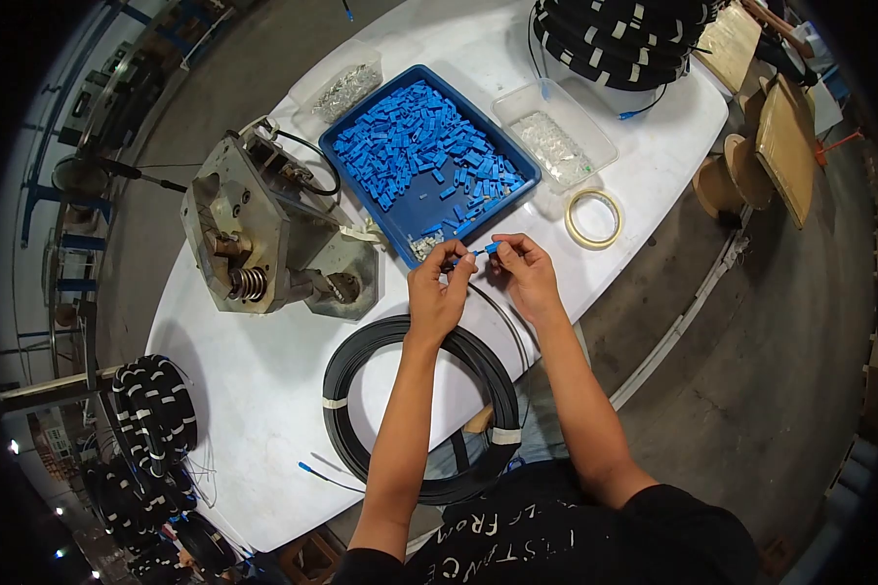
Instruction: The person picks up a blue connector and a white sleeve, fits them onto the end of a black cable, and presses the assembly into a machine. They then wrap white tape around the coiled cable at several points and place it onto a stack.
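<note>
Tabletop point(254, 390); hands point(437, 295) point(529, 285) hold blue connector point(493, 248)

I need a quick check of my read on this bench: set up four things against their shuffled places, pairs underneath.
1. Small blue plastic piece
2. Pale yellow tape ring
3. Black coiled cable
4. Grey metal fixture

A. Left of the blue plastic tray
B. Under the left forearm
C. In the right hand
D. Just below the clear plastic box

Pairs: 1-C, 2-D, 3-B, 4-A
</note>
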Action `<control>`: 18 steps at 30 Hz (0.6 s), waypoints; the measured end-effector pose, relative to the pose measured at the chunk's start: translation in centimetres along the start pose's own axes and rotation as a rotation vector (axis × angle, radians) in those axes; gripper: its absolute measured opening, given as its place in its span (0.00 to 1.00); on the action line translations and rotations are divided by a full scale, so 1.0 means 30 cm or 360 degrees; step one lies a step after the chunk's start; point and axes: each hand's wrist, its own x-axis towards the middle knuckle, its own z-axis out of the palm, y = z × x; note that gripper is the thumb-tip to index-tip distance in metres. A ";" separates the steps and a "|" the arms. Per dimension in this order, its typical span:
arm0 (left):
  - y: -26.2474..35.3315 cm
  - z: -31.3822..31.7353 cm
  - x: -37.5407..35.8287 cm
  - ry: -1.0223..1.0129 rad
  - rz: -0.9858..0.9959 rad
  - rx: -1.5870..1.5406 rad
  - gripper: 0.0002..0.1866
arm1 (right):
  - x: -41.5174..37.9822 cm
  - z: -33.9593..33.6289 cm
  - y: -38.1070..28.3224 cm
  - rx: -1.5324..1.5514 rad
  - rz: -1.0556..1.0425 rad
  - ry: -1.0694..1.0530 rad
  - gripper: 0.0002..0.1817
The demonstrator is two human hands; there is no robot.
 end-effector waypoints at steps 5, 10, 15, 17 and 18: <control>0.014 -0.006 -0.005 -0.0051 -0.0140 -0.0112 0.08 | -0.007 0.006 -0.008 -0.0060 0.0004 0.0007 0.12; 0.021 -0.005 0.000 -0.0083 -0.0056 -0.0156 0.08 | -0.004 0.003 -0.014 -0.0050 0.0056 -0.0036 0.12; -0.045 -0.017 0.004 -0.0117 -0.0145 -0.0323 0.10 | -0.002 -0.001 -0.008 -0.0031 0.0064 -0.0045 0.12; -0.024 -0.012 0.005 -0.0087 -0.0176 -0.0340 0.10 | -0.001 0.003 -0.010 -0.0029 0.0055 -0.0052 0.12; -0.014 -0.008 0.005 -0.0057 -0.0208 -0.0358 0.10 | -0.002 0.004 -0.013 -0.0034 0.0047 -0.0060 0.12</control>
